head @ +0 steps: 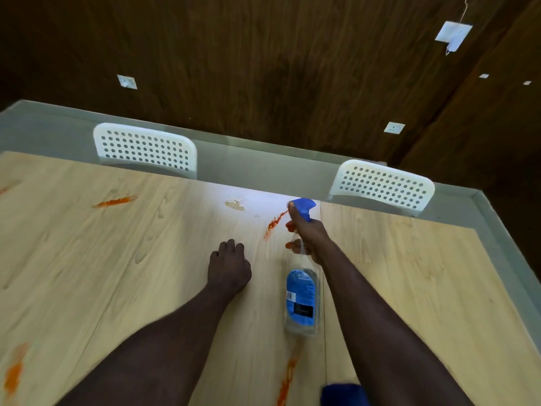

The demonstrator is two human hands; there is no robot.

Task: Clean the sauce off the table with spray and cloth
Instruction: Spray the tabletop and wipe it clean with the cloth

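Note:
My right hand grips the neck of a clear spray bottle with a blue label and blue trigger head, held above the light wooden table with its nozzle toward the far edge. An orange-red sauce streak lies just left of the nozzle. More sauce marks show at the far left, the near left and near the front. My left hand rests on the table with fingers curled, holding nothing. A blue cloth lies at the bottom edge, partly behind my right arm.
A pale crumbly smear sits near the table's far edge. Two white perforated chairs stand beyond the table. A dark wood-panelled wall with sockets rises behind them.

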